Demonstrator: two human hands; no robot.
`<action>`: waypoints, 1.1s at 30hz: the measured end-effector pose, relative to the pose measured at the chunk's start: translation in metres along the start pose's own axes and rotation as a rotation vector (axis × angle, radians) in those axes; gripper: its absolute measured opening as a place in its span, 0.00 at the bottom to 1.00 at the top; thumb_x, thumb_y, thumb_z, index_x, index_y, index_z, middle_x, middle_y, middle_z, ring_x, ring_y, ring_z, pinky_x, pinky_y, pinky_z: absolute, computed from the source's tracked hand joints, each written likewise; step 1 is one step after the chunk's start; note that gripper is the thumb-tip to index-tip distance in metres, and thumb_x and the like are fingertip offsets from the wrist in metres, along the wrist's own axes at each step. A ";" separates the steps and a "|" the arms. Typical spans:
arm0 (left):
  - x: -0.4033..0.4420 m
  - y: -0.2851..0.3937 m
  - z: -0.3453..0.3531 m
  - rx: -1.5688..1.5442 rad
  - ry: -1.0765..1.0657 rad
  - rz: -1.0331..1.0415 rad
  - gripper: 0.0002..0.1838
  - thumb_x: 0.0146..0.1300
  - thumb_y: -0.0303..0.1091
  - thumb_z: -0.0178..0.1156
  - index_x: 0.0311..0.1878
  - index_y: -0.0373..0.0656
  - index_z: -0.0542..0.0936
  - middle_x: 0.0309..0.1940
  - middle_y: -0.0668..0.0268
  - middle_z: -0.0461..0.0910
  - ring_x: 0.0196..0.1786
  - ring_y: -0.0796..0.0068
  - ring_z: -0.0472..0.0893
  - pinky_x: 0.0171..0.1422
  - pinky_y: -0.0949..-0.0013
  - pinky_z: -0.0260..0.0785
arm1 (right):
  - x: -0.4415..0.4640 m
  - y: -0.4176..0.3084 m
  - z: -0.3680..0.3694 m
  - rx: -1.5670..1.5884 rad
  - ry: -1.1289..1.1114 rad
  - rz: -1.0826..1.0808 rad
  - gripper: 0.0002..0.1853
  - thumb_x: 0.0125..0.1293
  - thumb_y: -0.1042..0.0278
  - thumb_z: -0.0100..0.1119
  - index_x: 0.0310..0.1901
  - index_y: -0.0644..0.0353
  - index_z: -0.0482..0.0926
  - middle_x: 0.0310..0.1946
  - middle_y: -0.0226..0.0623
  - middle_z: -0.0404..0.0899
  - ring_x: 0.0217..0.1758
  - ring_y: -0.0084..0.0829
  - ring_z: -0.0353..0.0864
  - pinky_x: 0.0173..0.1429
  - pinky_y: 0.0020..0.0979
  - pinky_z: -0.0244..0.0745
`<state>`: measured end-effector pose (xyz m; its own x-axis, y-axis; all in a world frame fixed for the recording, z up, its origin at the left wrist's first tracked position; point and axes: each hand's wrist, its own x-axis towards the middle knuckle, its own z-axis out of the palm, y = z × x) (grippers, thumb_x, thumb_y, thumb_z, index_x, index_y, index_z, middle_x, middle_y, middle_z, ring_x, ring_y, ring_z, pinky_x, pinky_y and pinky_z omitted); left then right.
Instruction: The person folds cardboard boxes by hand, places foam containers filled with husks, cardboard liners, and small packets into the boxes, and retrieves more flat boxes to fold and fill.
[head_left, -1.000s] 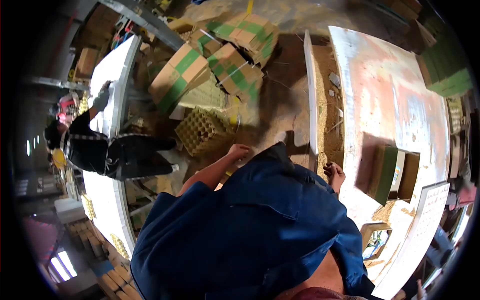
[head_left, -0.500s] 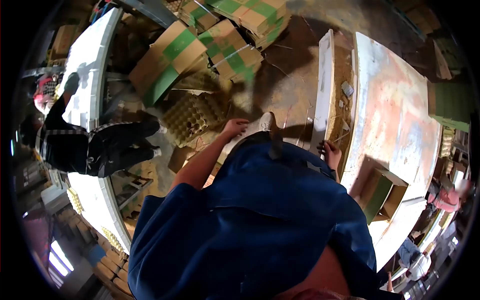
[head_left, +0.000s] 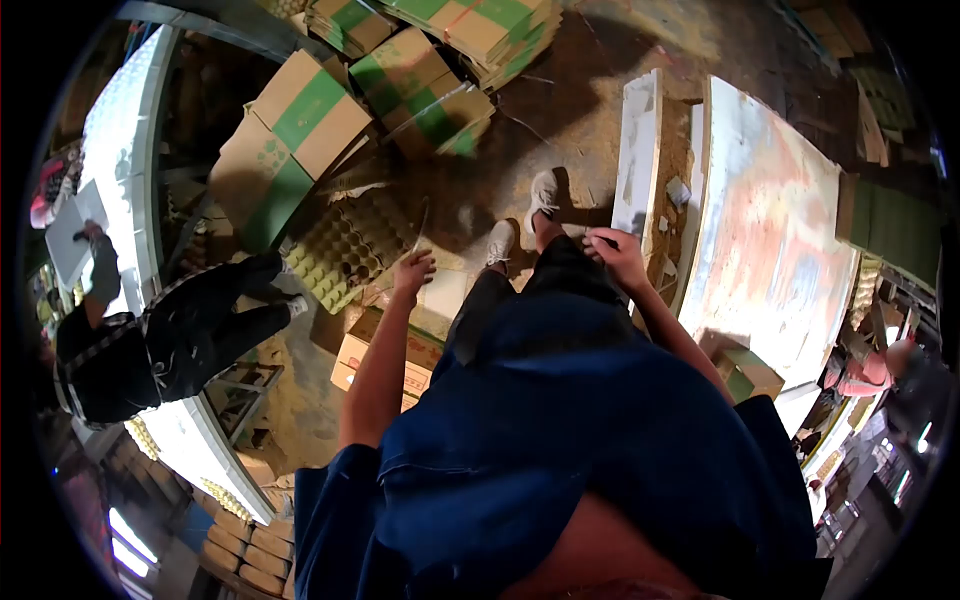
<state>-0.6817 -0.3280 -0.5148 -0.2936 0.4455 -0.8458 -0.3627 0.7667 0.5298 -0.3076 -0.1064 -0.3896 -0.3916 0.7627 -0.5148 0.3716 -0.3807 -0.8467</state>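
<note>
My left hand [head_left: 413,275] hangs in the air with its fingers loosely bent and a little apart. It is nearest to a stack of egg trays [head_left: 345,250] on the floor, and a thin pale strip [head_left: 424,222] shows just beyond its fingertips; whether they touch is unclear. Bent but slightly parted, the fingers of my right hand [head_left: 617,257] hold nothing I can see. That hand is in front of my legs, beside the narrow white board [head_left: 637,150] along the bench. Below my left forearm sits a printed cardboard box [head_left: 362,350].
Flattened green-and-brown cartons [head_left: 300,120] are piled ahead on the left. A white-topped bench [head_left: 760,220] runs along my right, with a small carton [head_left: 750,373] on it. To the left, a person in dark clothes [head_left: 120,365] stands at a long white table [head_left: 115,140].
My right hand has left the bench edge and moved left, in front of my legs. My left hand has shifted left and slightly down. Both my shoes now show. The co-worker now holds a grey sheet.
</note>
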 end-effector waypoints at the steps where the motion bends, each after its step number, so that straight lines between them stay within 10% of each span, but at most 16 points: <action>1: -0.005 -0.008 0.001 -0.027 0.017 -0.043 0.20 0.67 0.34 0.60 0.62 0.43 0.79 0.47 0.65 0.84 0.44 0.72 0.83 0.47 0.66 0.76 | 0.015 -0.008 0.006 -0.033 -0.023 0.019 0.11 0.71 0.70 0.56 0.47 0.67 0.83 0.36 0.37 0.86 0.36 0.24 0.85 0.42 0.27 0.80; 11: -0.027 -0.012 -0.002 -0.037 0.222 -0.221 0.20 0.67 0.33 0.60 0.62 0.45 0.80 0.46 0.65 0.84 0.44 0.74 0.83 0.46 0.68 0.75 | 0.229 0.032 0.044 -0.217 -0.221 -0.098 0.13 0.65 0.68 0.58 0.46 0.64 0.85 0.36 0.44 0.88 0.39 0.32 0.88 0.44 0.29 0.79; 18: 0.143 0.021 -0.012 0.231 0.330 -0.132 0.25 0.71 0.47 0.57 0.67 0.48 0.76 0.55 0.63 0.81 0.54 0.69 0.79 0.56 0.64 0.72 | 0.358 0.121 0.087 -0.204 -0.212 0.092 0.25 0.68 0.57 0.61 0.60 0.65 0.77 0.56 0.46 0.83 0.59 0.34 0.82 0.61 0.31 0.74; 23: 0.291 0.044 -0.035 -0.242 0.639 -0.370 0.32 0.72 0.56 0.51 0.73 0.47 0.68 0.65 0.62 0.74 0.65 0.65 0.73 0.69 0.58 0.63 | 0.453 0.159 0.133 -0.060 -0.202 0.352 0.26 0.71 0.52 0.58 0.65 0.59 0.75 0.64 0.46 0.76 0.63 0.34 0.77 0.66 0.35 0.69; 27: 0.358 0.052 -0.046 -0.409 0.489 -0.143 0.31 0.74 0.56 0.48 0.72 0.46 0.67 0.66 0.62 0.73 0.66 0.62 0.72 0.73 0.58 0.60 | 0.514 0.182 0.175 -0.052 -0.072 0.139 0.25 0.71 0.51 0.56 0.63 0.55 0.77 0.53 0.43 0.83 0.55 0.34 0.79 0.59 0.36 0.71; 29: 0.398 0.037 -0.069 -0.645 0.075 0.059 0.25 0.77 0.47 0.43 0.72 0.49 0.66 0.70 0.63 0.68 0.70 0.61 0.68 0.76 0.55 0.57 | 0.550 0.214 0.192 -0.134 -0.056 -0.074 0.25 0.71 0.50 0.56 0.63 0.55 0.77 0.50 0.44 0.85 0.52 0.36 0.81 0.57 0.35 0.72; 33: 0.415 0.059 -0.058 -0.746 0.140 -0.006 0.25 0.77 0.47 0.42 0.71 0.46 0.67 0.69 0.64 0.69 0.69 0.61 0.69 0.75 0.53 0.59 | 0.573 0.206 0.216 -0.385 -0.129 0.083 0.24 0.75 0.47 0.41 0.63 0.48 0.77 0.57 0.52 0.80 0.61 0.53 0.77 0.62 0.45 0.72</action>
<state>-0.8758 -0.1249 -0.8310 -0.3807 0.3412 -0.8594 -0.8524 0.2308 0.4693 -0.6369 0.1391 -0.8879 -0.4401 0.6569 -0.6122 0.6844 -0.1960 -0.7023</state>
